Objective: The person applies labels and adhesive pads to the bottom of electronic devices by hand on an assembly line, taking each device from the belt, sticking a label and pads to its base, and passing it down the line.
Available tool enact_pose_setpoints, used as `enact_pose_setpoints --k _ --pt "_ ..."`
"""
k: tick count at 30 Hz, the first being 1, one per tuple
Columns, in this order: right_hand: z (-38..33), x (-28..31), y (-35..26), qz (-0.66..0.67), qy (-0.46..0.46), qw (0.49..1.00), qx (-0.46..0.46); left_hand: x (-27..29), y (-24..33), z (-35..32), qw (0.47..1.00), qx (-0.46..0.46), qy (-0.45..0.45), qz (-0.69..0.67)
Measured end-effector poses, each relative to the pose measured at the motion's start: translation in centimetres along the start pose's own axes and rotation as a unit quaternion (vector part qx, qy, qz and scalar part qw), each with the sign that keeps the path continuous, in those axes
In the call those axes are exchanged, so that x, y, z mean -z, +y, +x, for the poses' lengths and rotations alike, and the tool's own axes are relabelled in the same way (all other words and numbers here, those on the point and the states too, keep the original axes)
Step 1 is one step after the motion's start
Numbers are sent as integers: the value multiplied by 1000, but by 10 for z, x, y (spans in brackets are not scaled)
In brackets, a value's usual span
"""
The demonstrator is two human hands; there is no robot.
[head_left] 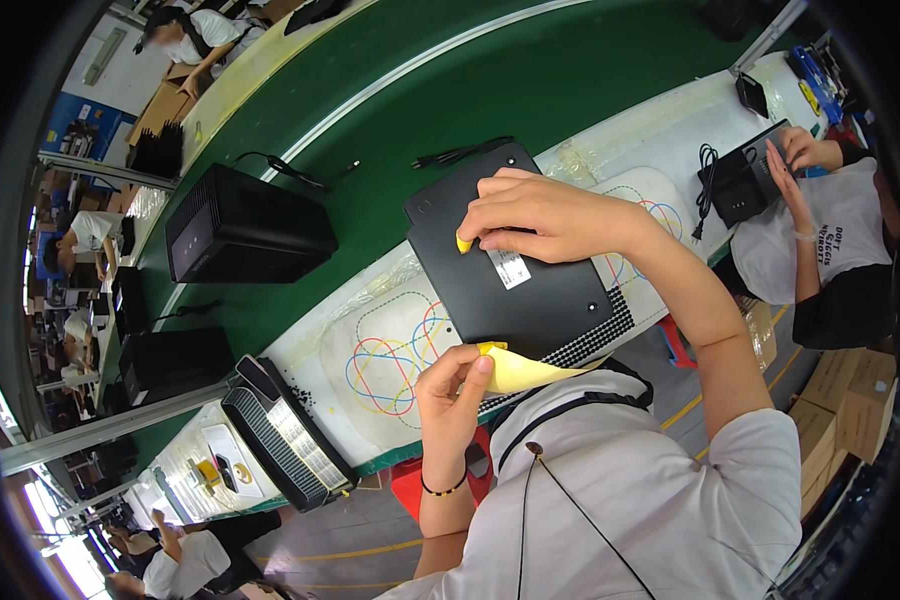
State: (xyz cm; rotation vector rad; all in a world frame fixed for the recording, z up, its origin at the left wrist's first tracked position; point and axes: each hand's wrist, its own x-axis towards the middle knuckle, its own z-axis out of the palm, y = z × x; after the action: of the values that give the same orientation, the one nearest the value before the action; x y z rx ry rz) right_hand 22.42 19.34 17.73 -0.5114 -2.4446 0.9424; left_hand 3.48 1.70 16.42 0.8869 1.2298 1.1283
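A flat black panel [470,285] with rounded corners and a white label [510,268] lies tilted on the white worktable. My right hand [545,215] reaches over it, fingers curled and their tips down at its surface. Something small and yellow, perhaps a finger cover, shows at those fingertips; whatever they pinch is hidden. Near the panel's front edge, my left hand [448,390] pinches a pale yellow sheet [525,374] between thumb and fingers, with a brighter yellow bit at the tips. Rows of small black round pads [595,335] run beneath the panel's front edge.
Black box-shaped devices [250,225] stand on the green surface at left, beside cables [460,152]. A black ribbed housing [285,435] lies left. Mats with coloured loops [385,375] cover the worktable. At right, a co-worker [820,225] handles a black device; cartons [840,400] stand behind.
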Motion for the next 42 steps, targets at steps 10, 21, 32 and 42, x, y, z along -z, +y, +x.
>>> enact_pose_setpoints --k 10,21,32,42 --pt "-6 -1 -16 -286 72 954 62 122 -77 5 984 -66 113 -125" --pt "-67 -48 62 -1 514 840 -174 227 -240 6 773 -27 634 -2" --pt "-228 -263 59 -240 94 941 -218 36 -278 -7 767 -194 -8 611" --pt "-223 -275 72 -281 73 931 -221 29 -294 -14 730 -219 21 648"
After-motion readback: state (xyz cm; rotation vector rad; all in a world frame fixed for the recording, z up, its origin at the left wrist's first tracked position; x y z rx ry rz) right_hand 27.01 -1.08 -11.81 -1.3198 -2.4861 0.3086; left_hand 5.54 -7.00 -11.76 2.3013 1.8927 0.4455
